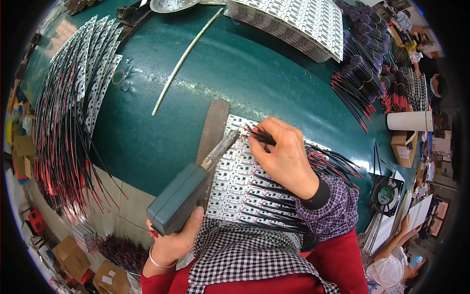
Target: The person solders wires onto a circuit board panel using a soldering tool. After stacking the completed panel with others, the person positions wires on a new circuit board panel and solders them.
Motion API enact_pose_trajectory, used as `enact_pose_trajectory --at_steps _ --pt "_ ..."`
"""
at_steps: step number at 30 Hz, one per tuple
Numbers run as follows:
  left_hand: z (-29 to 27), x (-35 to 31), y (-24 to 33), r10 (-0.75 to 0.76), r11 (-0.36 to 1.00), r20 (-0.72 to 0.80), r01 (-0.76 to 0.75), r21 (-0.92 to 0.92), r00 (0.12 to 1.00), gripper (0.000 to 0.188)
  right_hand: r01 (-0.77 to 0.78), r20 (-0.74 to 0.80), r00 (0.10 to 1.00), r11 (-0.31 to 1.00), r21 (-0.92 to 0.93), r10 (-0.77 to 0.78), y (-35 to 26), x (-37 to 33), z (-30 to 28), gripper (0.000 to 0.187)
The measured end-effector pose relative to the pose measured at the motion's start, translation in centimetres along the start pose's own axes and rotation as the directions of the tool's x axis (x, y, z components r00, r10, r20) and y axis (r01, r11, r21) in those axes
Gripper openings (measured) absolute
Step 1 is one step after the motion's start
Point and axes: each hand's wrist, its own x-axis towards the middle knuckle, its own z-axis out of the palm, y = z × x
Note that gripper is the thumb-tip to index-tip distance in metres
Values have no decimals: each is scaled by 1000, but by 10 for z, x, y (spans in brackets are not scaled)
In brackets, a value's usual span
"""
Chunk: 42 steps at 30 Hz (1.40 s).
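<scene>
Board [227, 186] lies flat on the green table [274, 78] right in front of us, ctr of view, its L edge along a brown bar [213, 120]. It's a white, thin, rectangular panel w/ small dark-&-grey prints repeating in a tight grid, cols & rows, plus dots b/w them. Over its lower R part, black leads [274, 201] w/ some red lie in rows approx. side by side, running off to the R; the upper-L part shows bare. Its far R side is partly hidden under our R hand [286, 157] & more red/black wires. R thumb & index are pinched together on a bunch [263, 136] of black wires w/ red ends, held just above the board's upper part. Our L hand [176, 242] has its fingers wrapped round the handle of a dark green gun [176, 201], thumb along its side; some fingers we can't see. Gun's thick, stained metal tip slants over the board, end just beside the bunch's ends; can't tell if it touches. Stack of similar white panels [289, 19] sits at the far edge, pale rod [183, 61] nearer, wired panels [98, 54] off L.
</scene>
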Motion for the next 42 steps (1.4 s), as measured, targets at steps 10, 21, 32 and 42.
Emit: enact_pose_trajectory --at_steps 10,21,32,42 --pt "-1 2 5 -21 1000 17 20 10 1000 29 -109 57 993 985 131 102 9 9 -4 15" --pt "-3 -2 -1 -41 998 -1 41 44 999 25 -57 66 996 997 61 53 1 6 -4 14" --pt "-8 -11 -3 61 994 -57 -66 -90 996 38 130 22 991 991 -3 -130 -10 -4 -25 9" --pt "-8 -14 -3 21 997 -52 -25 -79 998 38 30 18 999 999 24 -30 -4 -17 -3 13"
